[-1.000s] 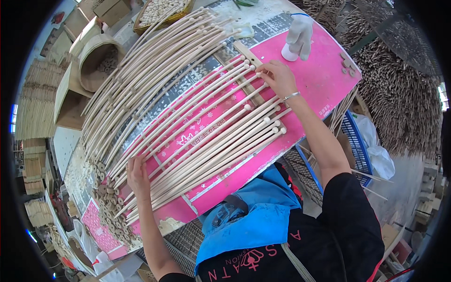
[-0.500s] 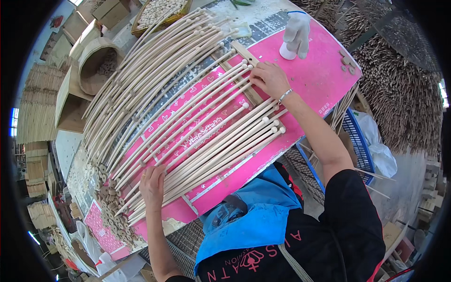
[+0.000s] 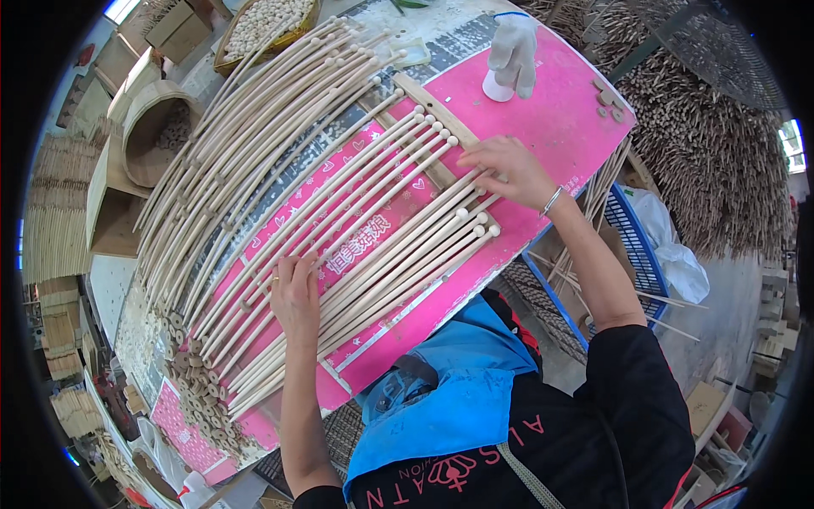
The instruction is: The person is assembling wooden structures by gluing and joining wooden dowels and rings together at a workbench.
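While the left hand (image 3: 295, 299) lies over the dowels at the centre-left of the frame, we find its fingers curled down onto the shafts; we cannot tell whether they pinch one or merely rest. The right hand (image 3: 511, 174), right of centre, has bent fingers close together, fingertips beside the upper ends of the lower dowels; we cannot tell whether anything is held.

Between the hands we note two groups: a spaced row of ball-ended dowels (image 3: 348, 181) running diagonally through the centre, and a tighter lower batch (image 3: 381, 276) below it, its ball ends staggered.

We judge that good handling here calls for light fingertip pressure, shafts kept parallel, and ball ends brought level by the right hand while the left steadies the shafts.

Farther out, we record a wooden strip (image 3: 437, 110) near the row's ball ends, a larger dowel bundle (image 3: 254, 127) at upper left, wooden rings (image 3: 199, 390) heaped at lower left, a pale glove (image 3: 513, 53) on a white cone at upper right, and a blue plastic crate (image 3: 632, 233) at right.
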`<state>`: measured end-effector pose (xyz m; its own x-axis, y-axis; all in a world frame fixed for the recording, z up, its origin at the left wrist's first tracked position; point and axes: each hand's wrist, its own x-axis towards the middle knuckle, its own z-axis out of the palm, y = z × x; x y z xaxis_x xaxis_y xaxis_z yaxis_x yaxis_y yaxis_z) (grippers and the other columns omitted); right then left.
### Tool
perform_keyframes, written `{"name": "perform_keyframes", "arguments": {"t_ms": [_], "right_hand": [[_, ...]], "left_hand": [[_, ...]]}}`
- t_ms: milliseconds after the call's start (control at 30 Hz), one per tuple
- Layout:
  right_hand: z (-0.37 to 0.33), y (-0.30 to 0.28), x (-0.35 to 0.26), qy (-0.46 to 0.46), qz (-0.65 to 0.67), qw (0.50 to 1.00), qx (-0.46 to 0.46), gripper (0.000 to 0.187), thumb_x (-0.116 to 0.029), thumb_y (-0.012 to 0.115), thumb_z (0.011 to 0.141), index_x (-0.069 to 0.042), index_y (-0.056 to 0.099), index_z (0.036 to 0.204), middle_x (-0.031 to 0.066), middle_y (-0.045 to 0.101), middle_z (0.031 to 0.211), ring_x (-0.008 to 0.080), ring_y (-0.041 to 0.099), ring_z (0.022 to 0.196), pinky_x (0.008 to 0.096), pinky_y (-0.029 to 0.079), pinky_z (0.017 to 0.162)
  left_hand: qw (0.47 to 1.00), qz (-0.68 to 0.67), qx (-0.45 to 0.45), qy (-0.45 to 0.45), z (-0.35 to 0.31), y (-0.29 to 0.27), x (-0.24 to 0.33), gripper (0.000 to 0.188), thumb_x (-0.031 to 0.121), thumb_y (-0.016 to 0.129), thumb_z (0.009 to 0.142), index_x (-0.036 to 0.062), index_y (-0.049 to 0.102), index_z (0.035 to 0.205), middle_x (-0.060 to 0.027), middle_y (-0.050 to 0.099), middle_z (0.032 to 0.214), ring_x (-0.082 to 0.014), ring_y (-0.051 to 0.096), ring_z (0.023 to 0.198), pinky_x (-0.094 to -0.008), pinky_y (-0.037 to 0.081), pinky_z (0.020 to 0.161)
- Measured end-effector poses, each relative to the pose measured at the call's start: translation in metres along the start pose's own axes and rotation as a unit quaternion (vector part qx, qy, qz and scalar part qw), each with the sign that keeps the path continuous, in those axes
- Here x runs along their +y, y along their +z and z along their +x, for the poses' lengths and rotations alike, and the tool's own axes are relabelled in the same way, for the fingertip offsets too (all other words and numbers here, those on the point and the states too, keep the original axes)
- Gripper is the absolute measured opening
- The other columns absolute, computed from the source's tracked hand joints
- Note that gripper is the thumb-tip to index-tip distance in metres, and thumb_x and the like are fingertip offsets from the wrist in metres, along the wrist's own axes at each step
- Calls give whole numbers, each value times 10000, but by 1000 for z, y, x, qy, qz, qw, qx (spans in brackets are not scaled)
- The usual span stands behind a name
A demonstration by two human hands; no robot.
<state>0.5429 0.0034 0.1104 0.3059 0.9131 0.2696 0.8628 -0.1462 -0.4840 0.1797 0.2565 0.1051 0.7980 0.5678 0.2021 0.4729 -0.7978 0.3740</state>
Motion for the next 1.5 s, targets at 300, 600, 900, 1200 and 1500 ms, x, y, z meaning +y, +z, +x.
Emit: {"name": "perform_keyframes", "arguments": {"t_ms": [300,600,900,1200,1500], "right_hand": [[6,13,-2,-61,-27,998,-23,378,4,665,792,-139,711,1139,70,627,1028,285,624,1052,440,470,960],[30,-19,0,-36,143,981,-125,222,-29,611,893,-43,709,1092,105,652,1028,290,625,1017,407,490,939],[46,39,5,-38,136,986,-87,247,-10,653,902,-53,704,1140,96,669,1094,265,633,1084,399,496,971],[20,26,9,119,152,971,139,159,-47,698,923,-68,695,1081,87,631,959,245,663,848,371,545,773],[2,21,13,63,22,995,74,175,-140,752,882,-122,720,1053,41,665,991,264,631,974,416,485,889]], "left_hand": [[994,-79,-71,24,-51,-33,0,460,109,772,871,91,696,1324,-127,670,1156,-340,636,1077,-462,503,936],[988,-97,-115,-33,-58,-47,-16,584,93,791,852,91,641,1416,-143,680,1163,-330,660,1045,-427,538,892],[987,-118,-99,-34,-50,-53,-53,549,-45,680,899,74,624,1432,-190,689,1304,-365,659,1213,-422,529,999],[989,-124,-54,-59,-46,-48,-46,284,-17,625,982,22,700,1253,-153,713,1081,-293,715,957,-371,559,830],[988,-142,-31,-45,-42,-37,-30,265,-12,696,930,34,717,1190,-126,686,1098,-332,688,998,-408,535,840]]}}
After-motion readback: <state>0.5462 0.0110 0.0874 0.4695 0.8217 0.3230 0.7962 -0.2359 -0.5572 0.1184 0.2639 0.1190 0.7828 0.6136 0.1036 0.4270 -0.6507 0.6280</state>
